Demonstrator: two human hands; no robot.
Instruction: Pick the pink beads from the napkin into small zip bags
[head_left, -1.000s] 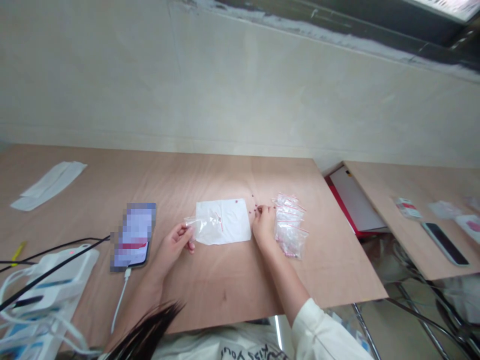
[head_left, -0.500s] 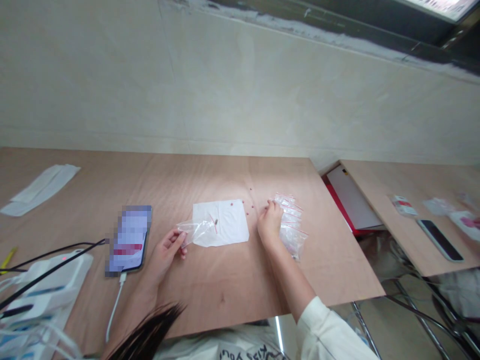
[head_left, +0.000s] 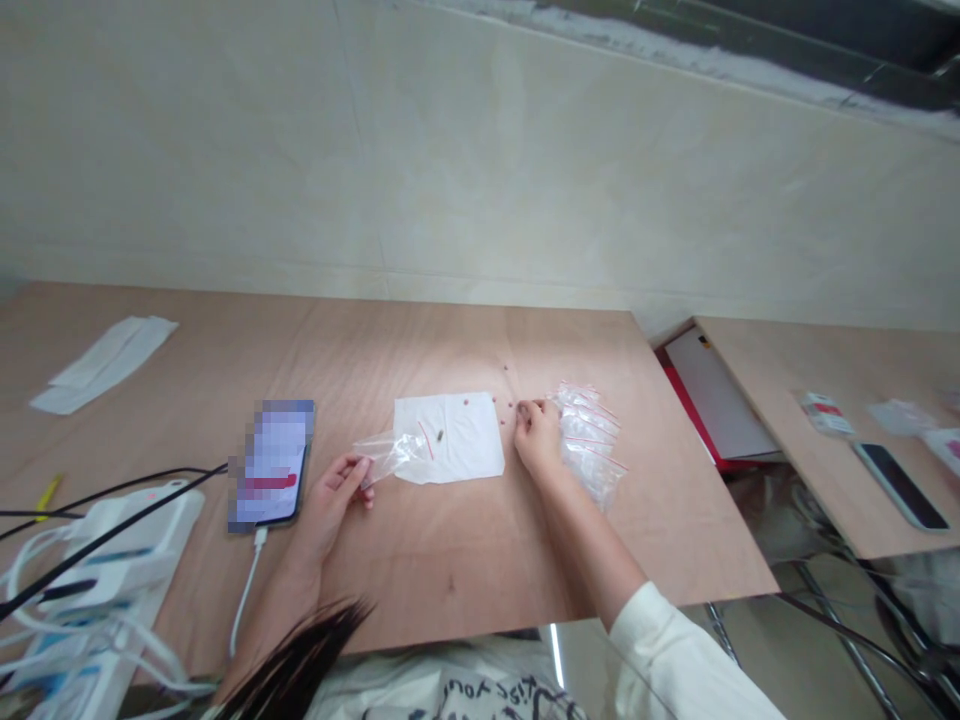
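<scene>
A clear plastic bag with a red line (head_left: 401,452) is pinched in my left hand (head_left: 346,482); its far end lies over the left part of a white sheet (head_left: 469,440). A small dark piece (head_left: 440,435) rests on the sheet by the bag's end. Beside the sheet's right edge, my right hand (head_left: 538,430) has its fingers together at several tiny reddish pieces (head_left: 502,422); what they hold, if anything, is too small to make out. Overlapping clear bags with red lines (head_left: 592,430) lie just right of that hand.
On the left are a phone (head_left: 276,465) with a white cable, a white power strip (head_left: 139,540) with cords, and folded white paper (head_left: 109,365). A second table (head_left: 795,350) on the right bears another phone (head_left: 900,485) and small packets. Dark hair hangs at the bottom.
My right hand has moved slightly left off the bags, towards the tiny pieces. The held bag has shifted left from the dark piece. The camera view has shifted a little.
</scene>
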